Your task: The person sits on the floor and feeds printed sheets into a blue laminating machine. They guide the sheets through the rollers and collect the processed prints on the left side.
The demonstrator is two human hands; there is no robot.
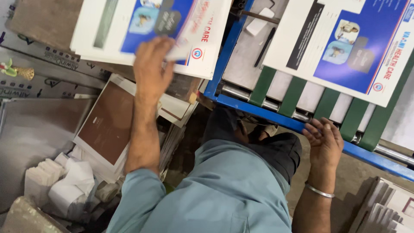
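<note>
My left hand (152,64) lies palm-down on the top sheet of a stack of white printed sheets (112,39) with blue panels, at the upper left; its fingertips blur over the blue print. My right hand (324,140) rests with fingers curled over the blue metal rail (258,113) of a machine table, and a silver bangle (319,190) circles its wrist. On the machine's green belts (291,97) lies another white and blue printed sheet (345,47).
A brown-covered stack of sheets (108,123) lies under my left forearm. Crumpled white paper (64,181) sits at the lower left, and grey boards (39,129) lie beside it. A black pen (264,47) lies on the machine's steel plate. More sheets (384,207) stand at the lower right.
</note>
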